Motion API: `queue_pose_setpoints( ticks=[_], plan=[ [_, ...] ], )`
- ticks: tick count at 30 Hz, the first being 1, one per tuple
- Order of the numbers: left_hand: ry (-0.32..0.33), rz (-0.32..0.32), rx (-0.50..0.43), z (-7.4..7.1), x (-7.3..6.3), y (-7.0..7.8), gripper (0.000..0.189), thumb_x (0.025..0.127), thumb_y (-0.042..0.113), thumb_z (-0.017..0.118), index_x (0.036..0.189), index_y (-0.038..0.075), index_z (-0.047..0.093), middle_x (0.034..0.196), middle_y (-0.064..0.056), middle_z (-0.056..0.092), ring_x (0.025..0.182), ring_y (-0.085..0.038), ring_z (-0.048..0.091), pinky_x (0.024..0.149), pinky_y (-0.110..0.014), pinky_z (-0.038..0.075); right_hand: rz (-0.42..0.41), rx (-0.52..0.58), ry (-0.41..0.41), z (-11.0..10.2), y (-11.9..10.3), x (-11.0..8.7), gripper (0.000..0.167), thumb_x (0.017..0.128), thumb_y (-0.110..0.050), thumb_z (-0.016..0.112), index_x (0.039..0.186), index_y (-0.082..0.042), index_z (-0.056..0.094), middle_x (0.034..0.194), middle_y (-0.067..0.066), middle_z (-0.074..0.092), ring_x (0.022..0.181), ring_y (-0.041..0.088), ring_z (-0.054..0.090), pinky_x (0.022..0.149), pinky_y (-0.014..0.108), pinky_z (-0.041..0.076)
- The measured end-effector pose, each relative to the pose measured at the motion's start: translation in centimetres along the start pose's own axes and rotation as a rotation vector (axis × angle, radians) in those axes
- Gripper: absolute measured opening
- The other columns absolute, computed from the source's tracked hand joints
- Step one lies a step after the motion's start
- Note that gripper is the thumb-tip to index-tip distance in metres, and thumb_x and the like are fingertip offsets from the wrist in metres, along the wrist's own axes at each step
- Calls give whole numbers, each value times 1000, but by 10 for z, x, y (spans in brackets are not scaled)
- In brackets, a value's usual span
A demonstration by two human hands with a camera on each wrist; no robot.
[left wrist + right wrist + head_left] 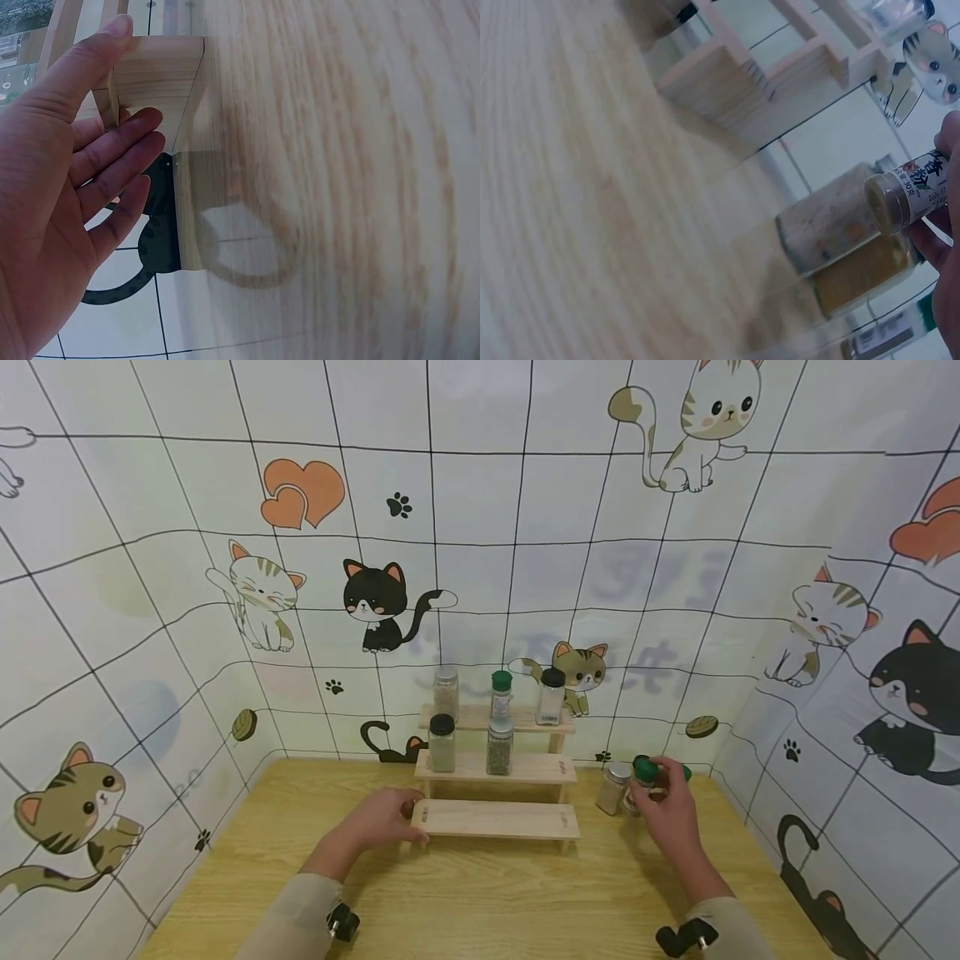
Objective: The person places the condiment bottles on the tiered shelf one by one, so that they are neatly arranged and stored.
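Note:
A three-tier wooden spice rack (495, 820) stands on the table, its lowest step bare. At the left end of that step is my left hand (386, 817); thumb and fingers (139, 135) hold the board's end from either side. My right hand (671, 806), to the right of the rack, grips a small spice jar (915, 193) with a green cap (645, 767) and a printed label. In the right wrist view the jar is tilted, its base showing, beside a jar of pale seasoning (829, 217) and a jar of orange-brown powder (862, 277).
On the top step stand a clear-lidded jar (446, 693), a green-capped jar (501, 693) and a black-capped jar (551, 697). The middle step bears a black-capped jar (442, 745) and a silver-lidded jar (499, 747). Another green-capped jar (889, 334) stands by my right hand. Cat-print walls enclose the table.

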State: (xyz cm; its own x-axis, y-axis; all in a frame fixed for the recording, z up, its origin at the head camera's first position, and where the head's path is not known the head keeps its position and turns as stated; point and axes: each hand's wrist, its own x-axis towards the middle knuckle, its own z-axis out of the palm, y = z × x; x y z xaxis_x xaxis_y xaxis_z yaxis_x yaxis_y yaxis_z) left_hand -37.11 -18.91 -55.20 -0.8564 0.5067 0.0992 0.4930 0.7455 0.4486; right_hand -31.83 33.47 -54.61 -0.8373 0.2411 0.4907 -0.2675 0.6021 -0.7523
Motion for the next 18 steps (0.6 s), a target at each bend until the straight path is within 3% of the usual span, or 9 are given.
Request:
queue_pose_setpoints(
  ticks=[12, 18],
  plan=[
    [6, 9, -7, -1, -1, 2, 59, 80, 47, 99, 124, 18, 75, 93, 9, 71, 84, -10, 62, 80, -40, 55, -101, 64, -17, 6, -48, 19, 58, 105, -15, 78, 154, -8, 47, 121, 15, 69, 100, 6, 63, 85, 11, 49],
    [11, 15, -3, -2, -3, 3, 58, 80, 47, 99, 123, 17, 75, 91, 10, 69, 81, -10, 60, 77, -38, 53, -109, 112, -53, 17, -68, 27, 59, 104, -14, 80, 152, -10, 47, 117, 13, 69, 98, 16, 66, 81, 16, 52]
  ],
)
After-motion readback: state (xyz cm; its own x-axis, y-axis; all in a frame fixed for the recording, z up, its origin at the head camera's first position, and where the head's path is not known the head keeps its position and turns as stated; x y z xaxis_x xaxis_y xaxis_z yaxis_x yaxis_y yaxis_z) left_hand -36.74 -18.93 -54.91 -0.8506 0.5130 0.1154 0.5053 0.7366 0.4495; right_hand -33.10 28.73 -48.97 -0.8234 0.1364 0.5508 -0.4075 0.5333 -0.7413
